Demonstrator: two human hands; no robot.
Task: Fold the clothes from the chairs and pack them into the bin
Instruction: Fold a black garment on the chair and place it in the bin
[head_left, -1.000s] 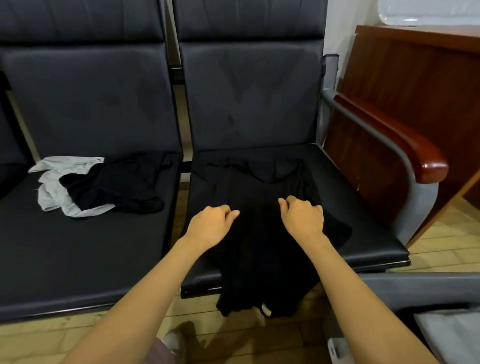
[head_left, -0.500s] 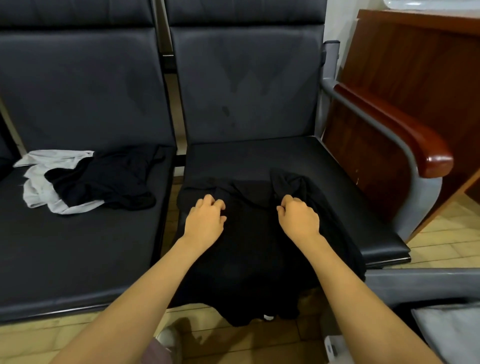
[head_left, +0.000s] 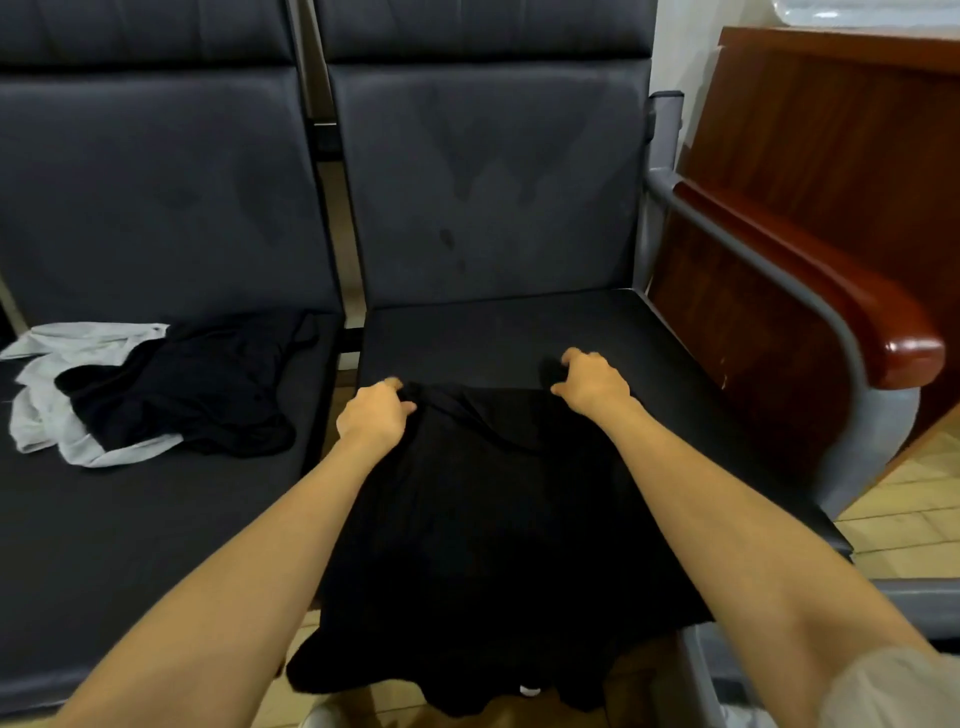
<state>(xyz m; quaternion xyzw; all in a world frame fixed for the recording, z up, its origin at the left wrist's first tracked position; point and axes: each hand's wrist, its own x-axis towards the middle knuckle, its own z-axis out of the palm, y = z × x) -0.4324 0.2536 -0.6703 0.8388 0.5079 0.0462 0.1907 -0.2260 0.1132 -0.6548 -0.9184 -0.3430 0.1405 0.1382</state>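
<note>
The left grip (head_left: 374, 415) and right grip (head_left: 592, 384) each pinch a corner of the black garment (head_left: 483, 519), probably to keep its folded edge straight. It lies on the right chair seat (head_left: 519, 332), hem overhanging the front; 2 unfolded clothes (head_left: 197, 395) wait on the left chair (head_left: 130, 545).

Looks like a waiting room or office lobby: linked dark padded seats (head_left: 493, 208) in a row on a grey metal frame (head_left: 662, 218), capped by a glossy wooden armrest (head_left: 883, 332), beside a reddish wooden desk panel (head_left: 831, 156); pale wood-plank floor (head_left: 909, 483) below.
</note>
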